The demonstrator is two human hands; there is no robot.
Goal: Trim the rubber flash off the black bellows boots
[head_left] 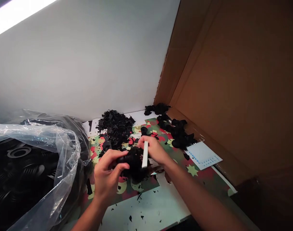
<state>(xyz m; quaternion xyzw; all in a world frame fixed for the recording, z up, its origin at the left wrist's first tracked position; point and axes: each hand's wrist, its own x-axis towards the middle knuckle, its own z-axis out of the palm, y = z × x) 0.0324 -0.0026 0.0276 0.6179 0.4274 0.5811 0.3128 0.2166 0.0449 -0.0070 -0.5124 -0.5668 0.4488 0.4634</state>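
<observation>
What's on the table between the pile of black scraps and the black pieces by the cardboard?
In the head view, one small black ring on the patterned mat lies between the scrap pile and the black pieces.

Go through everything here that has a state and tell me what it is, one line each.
left hand: closed on the black rubber part
right hand: gripping a white tool, held against the part
plastic bag: open, full of black parts
trimmings pile: loose heap by the wall
finished-looking black parts: strewn beside the cardboard
cardboard: standing upright
white card: lying flat
</observation>
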